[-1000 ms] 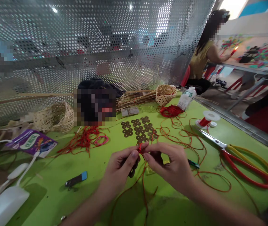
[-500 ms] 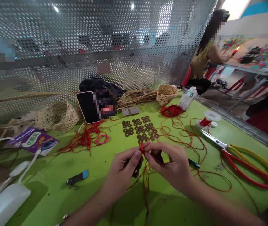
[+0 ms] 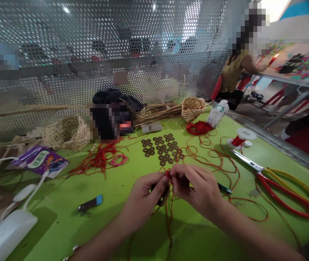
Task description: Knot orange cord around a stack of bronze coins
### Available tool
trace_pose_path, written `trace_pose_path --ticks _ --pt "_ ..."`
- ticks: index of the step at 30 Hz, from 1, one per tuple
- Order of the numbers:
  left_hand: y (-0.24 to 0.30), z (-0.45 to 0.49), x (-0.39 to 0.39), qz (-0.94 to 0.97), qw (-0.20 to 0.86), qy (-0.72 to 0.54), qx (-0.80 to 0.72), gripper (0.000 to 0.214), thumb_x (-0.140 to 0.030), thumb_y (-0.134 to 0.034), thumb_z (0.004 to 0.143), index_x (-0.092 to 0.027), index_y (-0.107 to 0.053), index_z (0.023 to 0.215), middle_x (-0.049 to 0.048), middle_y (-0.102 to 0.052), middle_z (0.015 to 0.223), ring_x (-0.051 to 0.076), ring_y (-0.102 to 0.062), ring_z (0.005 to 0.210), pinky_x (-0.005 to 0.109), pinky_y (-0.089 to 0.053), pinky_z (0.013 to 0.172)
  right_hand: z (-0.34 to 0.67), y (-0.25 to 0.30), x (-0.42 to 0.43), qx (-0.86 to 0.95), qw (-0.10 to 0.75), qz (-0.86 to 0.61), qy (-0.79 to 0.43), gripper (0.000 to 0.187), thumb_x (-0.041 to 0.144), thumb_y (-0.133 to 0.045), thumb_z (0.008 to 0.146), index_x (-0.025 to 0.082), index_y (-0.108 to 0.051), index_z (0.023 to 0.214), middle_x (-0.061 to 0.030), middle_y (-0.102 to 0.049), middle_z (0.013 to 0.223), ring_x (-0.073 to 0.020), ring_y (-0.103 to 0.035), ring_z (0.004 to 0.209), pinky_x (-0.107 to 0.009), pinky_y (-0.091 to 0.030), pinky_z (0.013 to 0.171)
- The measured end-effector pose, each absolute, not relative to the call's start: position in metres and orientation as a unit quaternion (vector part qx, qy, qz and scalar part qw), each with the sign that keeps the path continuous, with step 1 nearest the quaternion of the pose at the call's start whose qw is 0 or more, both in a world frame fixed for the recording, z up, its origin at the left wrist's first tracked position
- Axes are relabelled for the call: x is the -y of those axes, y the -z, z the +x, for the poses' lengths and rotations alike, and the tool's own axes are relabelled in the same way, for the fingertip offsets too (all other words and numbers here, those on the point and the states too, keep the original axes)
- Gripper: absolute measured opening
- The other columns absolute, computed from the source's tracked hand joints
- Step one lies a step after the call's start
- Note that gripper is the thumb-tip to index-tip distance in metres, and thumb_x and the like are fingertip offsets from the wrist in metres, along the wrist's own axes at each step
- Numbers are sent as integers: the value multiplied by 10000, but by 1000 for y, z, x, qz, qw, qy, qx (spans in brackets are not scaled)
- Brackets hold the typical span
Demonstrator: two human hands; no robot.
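Observation:
My left hand [image 3: 146,188] is closed, thumb over fingers, on a small bunch of dark round coins [image 3: 164,197] partly hidden by the fingers. A thin red cord [image 3: 168,221] runs up from the table to the top of the coins, where a small loop stands out. My right hand [image 3: 200,185] pinches this cord close against the left fingertips. The exact knot is hidden between the fingers. Just beyond the hands, brown coin clusters [image 3: 160,149], shaped like four-petalled flowers, lie in rows on the green table [image 3: 94,232].
Large scissors [image 3: 263,170] with red and yellow handles and a spool of red thread [image 3: 238,140] lie right. Red cord [image 3: 199,127], a white carton [image 3: 218,113] and a woven basket [image 3: 192,108] stand behind. A purple pouch [image 3: 41,159] and white power strip [image 3: 10,235] are left.
My right fingers have curled in more tightly around the cord. A small red loop now shows above the left fingertips. Both hands have shifted slightly to the right.

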State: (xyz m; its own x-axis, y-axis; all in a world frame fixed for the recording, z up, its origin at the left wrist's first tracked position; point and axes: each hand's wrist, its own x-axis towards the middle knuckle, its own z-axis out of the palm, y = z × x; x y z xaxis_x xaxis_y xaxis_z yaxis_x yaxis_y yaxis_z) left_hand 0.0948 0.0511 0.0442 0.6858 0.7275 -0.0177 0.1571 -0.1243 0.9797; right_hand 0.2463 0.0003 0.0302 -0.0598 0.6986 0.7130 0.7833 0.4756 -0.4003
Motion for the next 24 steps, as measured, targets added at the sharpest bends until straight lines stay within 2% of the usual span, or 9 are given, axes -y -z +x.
trace_pose_path --ticks 3,5,8,10,12,18,22,24 --pt "-45 95 -52 733 552 -254 -306 385 -370 -441 906 -165 -505 586 -49 -390 518 88 -342 455 188 -279 415 246 -31 0 727 453 -511 77 95 107 -526 832 195 -553 857 25 -622 649 -88 -560 525 -189 -433 548" --pt "-45 94 -52 744 528 -273 -306 375 -342 -444 911 -155 -556 606 -44 -410 523 89 -368 457 188 -296 425 246 -32 1 708 466 -528 56 76 126 -539 834 198 -540 857 30 -611 649 -82 -534 501 -184 -424 524" --pt "-43 92 -52 742 508 -299 -318 310 -331 -455 915 -149 -682 807 -48 -400 538 89 -381 453 183 -304 417 244 -32 3 674 492 -550 -25 66 154 -546 818 196 -517 859 35 -575 632 -80 -498 480 -176 -417 482" --pt "-42 90 -53 736 506 -312 -325 291 -333 -469 913 -161 -699 961 -55 -385 535 86 -380 439 177 -299 400 242 -33 3 670 498 -546 -75 82 160 -552 806 188 -529 879 36 -558 620 -82 -496 484 -173 -421 474" --pt "-40 88 -54 730 507 -321 -327 294 -330 -480 911 -173 -697 1033 -57 -383 531 83 -379 432 171 -299 391 240 -34 3 671 501 -537 -99 69 158 -557 808 181 -550 873 36 -552 605 -80 -498 483 -168 -422 472" --pt "-41 90 -54 695 551 -334 -319 269 -311 -516 893 -185 -717 1018 -50 -426 543 70 -392 436 152 -319 390 238 -37 5 666 519 -523 -119 98 94 -541 778 190 -521 774 42 -556 587 -68 -495 467 -155 -417 475" --pt "-47 92 -55 655 591 -347 -317 267 -344 -543 875 -186 -722 995 -57 -407 533 64 -382 431 141 -333 389 245 -28 -1 650 522 -539 -122 56 147 -508 815 199 -492 824 42 -539 591 -86 -505 490 -172 -413 492" --pt "-48 85 -51 646 597 -349 -324 272 -366 -548 872 -195 -722 991 -61 -397 519 62 -380 422 137 -336 389 247 -21 -9 653 495 -561 -119 76 164 -451 845 197 -494 897 29 -566 620 -98 -522 504 -183 -405 497"
